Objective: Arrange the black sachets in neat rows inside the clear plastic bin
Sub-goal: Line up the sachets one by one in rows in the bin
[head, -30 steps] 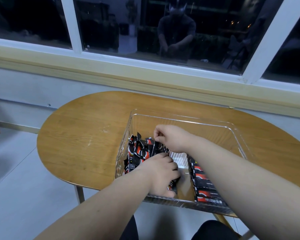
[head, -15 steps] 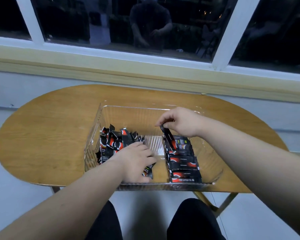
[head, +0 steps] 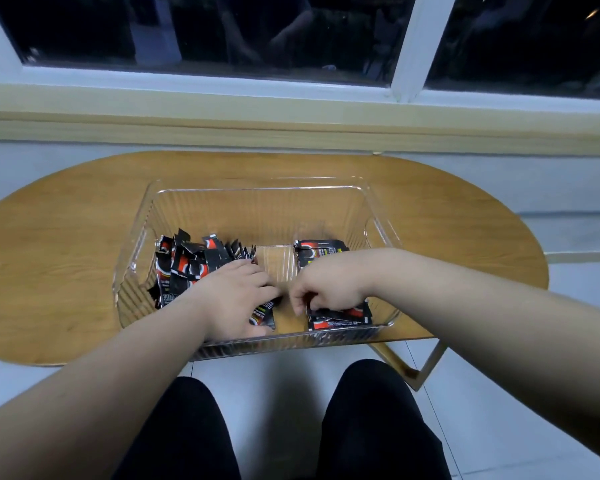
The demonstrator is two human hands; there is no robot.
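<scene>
The wooden table stands under a dark window. The clear plastic bin sits on it, with its near wall at the table's near edge. All the black sachets lie inside the bin, in its near half, and the far half shows bare floor.

On the left is the loose pile, a jumble of sachets tilted and overlapping at odd angles. On the right is the right row, where sachets lie flat and overlapped, running from near to far. A bare strip of bin floor lies between pile and row.

The left hand lies palm down on the near end of the pile, fingers draped over it. I cannot tell whether they pinch a sachet or only press. The right hand has its fingers curled down, pinching at the near sachets of the row.

The risk, as I judge it, lies in the row. The sachets look thin and slippery, so a tug on one could drag its neighbours askew. A sweep of the left hand could also spill the pile into the bare strip.
</scene>
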